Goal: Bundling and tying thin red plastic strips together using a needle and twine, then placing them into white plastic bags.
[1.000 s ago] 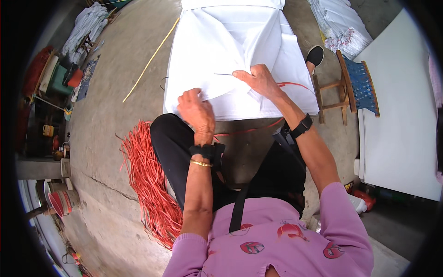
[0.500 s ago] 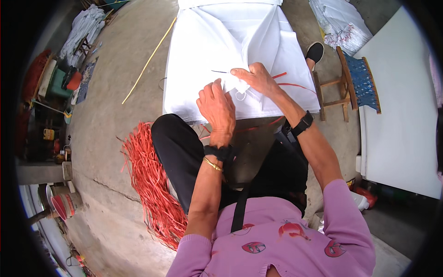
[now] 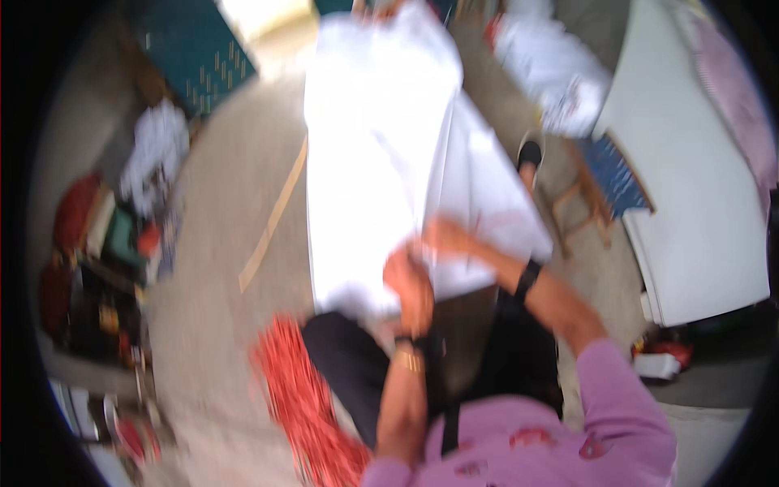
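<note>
A large white sheet of cloth [image 3: 365, 162] stretches away from my knees, with a long fold running down to my hands. My left hand [image 3: 409, 280] is closed at this fold, its fingers curled against the cloth. Just right of it and slightly farther off, my right hand [image 3: 446, 238] lies over the sheet, its fingers smeared by motion. What sits between the two hands cannot be made out. A faint reddish streak [image 3: 507, 219] shows on the sheet beyond my right wrist. A bundle of red strips [image 3: 304, 398] hangs beside my left knee.
A blue woven stool [image 3: 608, 174] stands at the right, beside a big white panel [image 3: 698, 203]. A white pile [image 3: 552, 69] lies at the far right. At left, a yellow strip [image 3: 276, 215] crosses the floor near another white pile [image 3: 154, 154]. A person's shoe [image 3: 531, 152] shows past the sheet.
The whole view has shifted and blurred, showing more of the far end of the sheet. Both hands now appear lower in the picture and stay close together. The thin dark line by them no longer shows.
</note>
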### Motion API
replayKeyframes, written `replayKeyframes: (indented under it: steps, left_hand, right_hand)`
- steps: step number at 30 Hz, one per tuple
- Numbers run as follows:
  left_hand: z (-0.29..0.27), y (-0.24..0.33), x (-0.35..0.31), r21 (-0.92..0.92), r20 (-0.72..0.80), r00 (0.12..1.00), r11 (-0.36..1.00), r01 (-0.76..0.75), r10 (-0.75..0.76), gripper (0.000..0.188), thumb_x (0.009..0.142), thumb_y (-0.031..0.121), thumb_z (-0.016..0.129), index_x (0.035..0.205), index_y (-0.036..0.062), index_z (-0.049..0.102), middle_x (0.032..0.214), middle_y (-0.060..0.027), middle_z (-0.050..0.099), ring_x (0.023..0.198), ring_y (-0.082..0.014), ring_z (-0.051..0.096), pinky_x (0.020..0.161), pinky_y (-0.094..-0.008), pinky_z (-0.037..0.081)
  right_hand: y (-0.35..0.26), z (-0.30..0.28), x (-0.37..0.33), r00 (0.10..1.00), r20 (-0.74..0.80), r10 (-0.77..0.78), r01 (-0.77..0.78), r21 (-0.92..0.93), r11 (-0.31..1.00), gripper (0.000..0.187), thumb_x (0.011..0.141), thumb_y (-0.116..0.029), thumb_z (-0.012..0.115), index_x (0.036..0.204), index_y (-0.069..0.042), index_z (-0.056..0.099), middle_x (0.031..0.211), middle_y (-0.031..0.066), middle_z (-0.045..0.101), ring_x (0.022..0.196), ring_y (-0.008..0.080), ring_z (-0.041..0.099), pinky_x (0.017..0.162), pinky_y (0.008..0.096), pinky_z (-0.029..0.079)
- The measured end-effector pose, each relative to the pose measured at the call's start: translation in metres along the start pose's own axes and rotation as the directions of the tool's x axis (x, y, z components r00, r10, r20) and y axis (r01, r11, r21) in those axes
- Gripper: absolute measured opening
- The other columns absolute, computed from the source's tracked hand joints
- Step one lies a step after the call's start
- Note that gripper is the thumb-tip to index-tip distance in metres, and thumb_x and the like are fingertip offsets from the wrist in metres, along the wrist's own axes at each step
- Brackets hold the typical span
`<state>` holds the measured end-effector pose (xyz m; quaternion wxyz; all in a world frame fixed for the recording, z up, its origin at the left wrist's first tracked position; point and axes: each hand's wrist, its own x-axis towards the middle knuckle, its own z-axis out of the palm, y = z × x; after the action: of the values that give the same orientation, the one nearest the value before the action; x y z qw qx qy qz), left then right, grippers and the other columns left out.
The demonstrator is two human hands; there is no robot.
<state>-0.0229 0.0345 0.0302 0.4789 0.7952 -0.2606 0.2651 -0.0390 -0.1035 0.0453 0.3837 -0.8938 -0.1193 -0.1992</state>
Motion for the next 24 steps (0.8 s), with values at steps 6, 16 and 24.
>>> replayKeyframes:
  steps: [6, 16, 24]
  left_hand:
    - [-0.007, 0.013, 0.009, -0.301, 0.206, 0.944, 0.901, 0.313, -0.259, 0.015, 0.078, 0.006, 0.057, 0.091, -0.0022, 0.062, 0.071, -0.0096, 0.06, 0.063, -0.0169, 0.055, 0.061, -0.0295, 0.046]
    - [-0.024, 0.015, -0.005, -0.353, 0.299, 0.915, 0.86, 0.369, -0.27, 0.033, 0.076, 0.005, 0.059, 0.107, -0.0013, 0.051, 0.093, -0.0091, 0.056, 0.075, -0.0179, 0.054, 0.065, -0.0296, 0.045]
    - [0.01, -0.004, -0.012, -0.178, 0.26, 0.917, 0.918, 0.354, -0.303, 0.025, 0.077, 0.007, 0.056, 0.102, 0.0012, 0.055, 0.078, -0.0151, 0.06, 0.066, -0.0288, 0.058, 0.064, -0.0374, 0.046]
  right_hand:
    - [-0.015, -0.001, -0.013, 0.921, -0.062, 0.384, -0.386, -0.014, 0.922, 0.071, 0.08, -0.062, 0.048, 0.057, 0.005, 0.058, 0.049, 0.0206, 0.05, 0.051, 0.0306, 0.058, 0.05, 0.0431, 0.042]
    - [-0.015, -0.004, 0.001, 0.865, -0.051, 0.498, -0.499, -0.001, 0.867, 0.053, 0.072, -0.049, 0.058, 0.075, 0.003, 0.064, 0.067, 0.0248, 0.059, 0.067, 0.0366, 0.061, 0.062, 0.0421, 0.046]
    - [-0.024, -0.019, 0.016, 0.789, -0.037, 0.613, -0.614, -0.049, 0.787, 0.057, 0.072, -0.049, 0.062, 0.072, 0.009, 0.062, 0.063, 0.0243, 0.057, 0.063, 0.0297, 0.058, 0.061, 0.0396, 0.046]
